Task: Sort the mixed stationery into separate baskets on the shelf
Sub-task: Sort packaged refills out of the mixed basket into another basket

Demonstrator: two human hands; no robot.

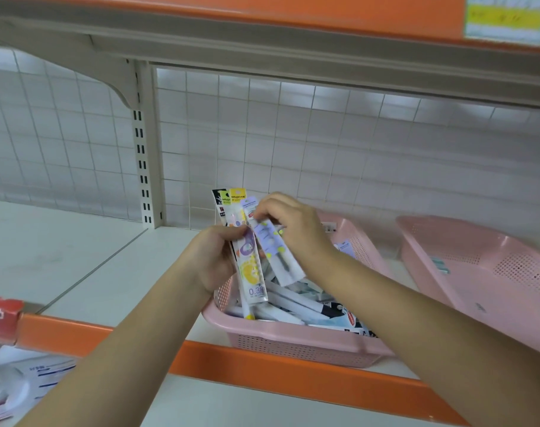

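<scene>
A person's two bare arms reach over a white shelf with an orange front edge. The left hand grips a small bundle of packaged pens, fingers curled round them and holding them roughly upright above the left end of a pink basket. One pack in the bundle is printed 0.38. The right hand pinches the upper part of a clear pen pack with yellow-green dots, tilted and touching the bundle's right side. The pink basket sits at the shelf's front edge and holds a jumble of mostly white pens and packs. A second pink basket stands just beside it towards the shelf's right end, holding one small item too blurred to identify. A white wire grid backs the shelf.
</scene>
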